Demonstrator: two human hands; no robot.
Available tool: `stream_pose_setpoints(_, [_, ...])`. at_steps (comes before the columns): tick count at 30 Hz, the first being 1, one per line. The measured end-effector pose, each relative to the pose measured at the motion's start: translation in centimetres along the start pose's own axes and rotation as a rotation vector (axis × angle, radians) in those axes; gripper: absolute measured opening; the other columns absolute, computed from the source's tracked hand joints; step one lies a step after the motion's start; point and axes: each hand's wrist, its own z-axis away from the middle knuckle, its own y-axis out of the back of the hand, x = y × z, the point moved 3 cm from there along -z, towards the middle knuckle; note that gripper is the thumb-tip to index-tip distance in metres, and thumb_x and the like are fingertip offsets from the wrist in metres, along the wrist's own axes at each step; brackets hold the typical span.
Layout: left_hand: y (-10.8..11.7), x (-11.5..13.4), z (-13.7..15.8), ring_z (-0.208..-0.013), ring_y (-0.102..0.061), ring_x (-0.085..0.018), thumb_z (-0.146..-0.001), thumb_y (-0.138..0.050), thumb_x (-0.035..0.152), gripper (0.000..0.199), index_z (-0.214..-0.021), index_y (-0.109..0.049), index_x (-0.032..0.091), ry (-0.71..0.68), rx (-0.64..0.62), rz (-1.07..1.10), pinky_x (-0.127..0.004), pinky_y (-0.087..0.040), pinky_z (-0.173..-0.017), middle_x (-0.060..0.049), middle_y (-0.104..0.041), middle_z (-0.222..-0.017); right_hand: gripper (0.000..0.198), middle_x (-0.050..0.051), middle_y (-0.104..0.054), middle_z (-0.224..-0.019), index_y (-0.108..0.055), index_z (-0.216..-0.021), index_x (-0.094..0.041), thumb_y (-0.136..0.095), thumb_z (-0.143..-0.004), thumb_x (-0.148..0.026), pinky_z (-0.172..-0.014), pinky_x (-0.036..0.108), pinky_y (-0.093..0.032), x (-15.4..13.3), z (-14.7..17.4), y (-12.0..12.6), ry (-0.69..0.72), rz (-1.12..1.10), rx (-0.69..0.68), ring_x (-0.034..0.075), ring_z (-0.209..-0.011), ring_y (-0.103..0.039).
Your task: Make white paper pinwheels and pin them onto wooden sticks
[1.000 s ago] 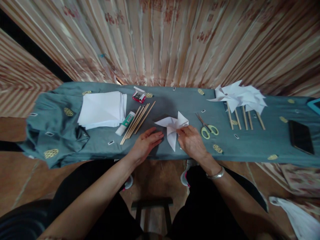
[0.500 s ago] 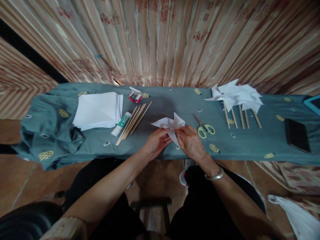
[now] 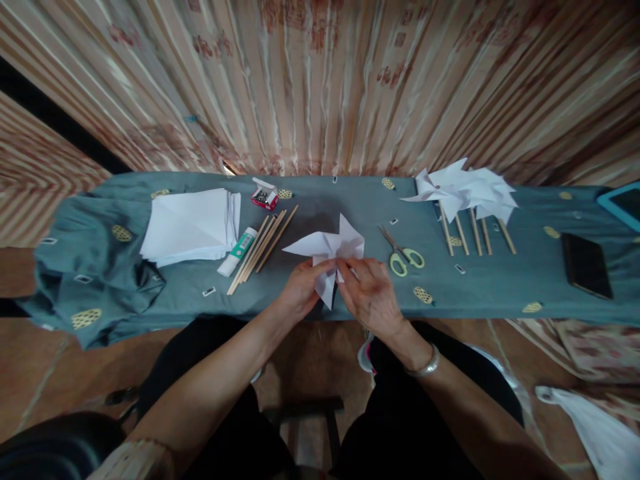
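Observation:
Between both hands is a white paper pinwheel [image 3: 327, 247] with pointed blades, held over the near edge of the cloth-covered table. My left hand [image 3: 301, 285] grips its lower left side, thumb on top near the centre. My right hand [image 3: 369, 288] pinches the paper close to the middle from the right; its fingertips partly cover the centre, so I cannot see whether a pin is there. Scissors [image 3: 400, 253] with green handles lie partly open on the cloth, just right of the pinwheel.
To the left are a stack of white paper [image 3: 187, 227], a glue stick [image 3: 237, 252], several wooden sticks [image 3: 263, 250] and a red box of small metal pieces [image 3: 265, 195]. Rightward lie several finished pinwheels [image 3: 465, 190] on sticks, a dark phone [image 3: 586, 265] and a blue-edged tablet [image 3: 620, 205].
The pinwheel has turned and tilted in my hands, with more of its face showing. My right thumb and fingers have come closer to its centre, near the left thumb. The view has shifted slightly.

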Motion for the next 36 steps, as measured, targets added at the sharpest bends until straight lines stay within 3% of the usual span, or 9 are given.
stream_pose_setpoints(8, [0.9,1.9,0.5,-0.074,-0.07,-0.018,-0.049,-0.089,0.021,0.034,-0.079,-0.075,0.012,-0.106,0.034,0.021,-0.029,-0.05,-0.08,-0.005,-0.077,-0.077,0.042,0.02,-0.06,-0.129,-0.059,-0.131,-0.009,-0.05,-0.098,-0.034,-0.09,0.043,-0.043,-1.7,-0.5,0.2,0.005,0.11,0.064,0.03,-0.11,-0.052])
stream_pose_setpoints(17, [1.6,5.6,1.7,-0.07,-0.07,-0.018,-0.052,-0.091,0.027,0.035,-0.08,-0.076,0.012,-0.258,-0.055,-0.011,-0.029,-0.051,-0.077,-0.006,-0.077,-0.077,0.045,0.019,-0.053,-0.139,-0.054,-0.139,-0.021,-0.05,-0.097,-0.037,-0.092,0.047,-0.041,-2.5,-1.9,1.0,-0.027,0.104,0.096,0.033,-0.117,-0.049])
stream_pose_setpoints(21, [2.1,7.0,2.4,-0.079,-0.073,-0.023,-0.053,-0.091,0.026,0.036,-0.082,-0.076,0.012,-0.319,-0.065,-0.053,-0.034,-0.053,-0.085,-0.007,-0.077,-0.08,0.047,0.019,-0.048,-0.144,-0.054,-0.14,-0.023,-0.051,-0.097,-0.041,-0.096,0.05,-0.04,-3.1,-2.9,1.1,0.001,0.07,0.124,0.035,-0.124,-0.047])
stream_pose_setpoints(28, [3.5,7.8,3.1,-0.081,-0.073,-0.023,-0.052,-0.09,0.023,0.033,-0.081,-0.076,0.013,-0.395,-0.015,-0.076,-0.034,-0.053,-0.086,-0.006,-0.078,-0.08,0.05,0.017,-0.03,-0.159,-0.048,-0.144,-0.026,-0.052,-0.096,-0.037,-0.106,0.056,-0.037,-4.2,-4.1,0.7,0.062,-0.113,0.178,0.037,-0.143,-0.033])
stream_pose_setpoints(32, [3.8,7.9,3.4,-0.075,-0.072,-0.021,-0.05,-0.091,0.023,0.036,-0.081,-0.076,0.013,-0.369,0.004,-0.046,-0.032,-0.053,-0.081,-0.006,-0.077,-0.077,0.057,0.01,-0.015,-0.166,-0.04,-0.15,-0.03,-0.054,-0.094,-0.036,-0.111,0.057,-0.035,-4.6,-4.1,0.5,0.072,-0.274,0.216,0.037,-0.148,-0.026])
stream_pose_setpoints(36, [4.0,7.6,3.4,-0.074,-0.072,-0.021,-0.049,-0.091,0.024,0.036,-0.08,-0.076,0.013,-0.321,0.006,-0.017,-0.031,-0.053,-0.077,-0.007,-0.078,-0.079,0.058,0.006,-0.01,-0.167,-0.036,-0.152,-0.033,-0.051,-0.095,-0.034,-0.115,0.059,-0.03,-4.6,-3.9,0.6,0.068,-0.383,0.192,0.035,-0.151,-0.021])
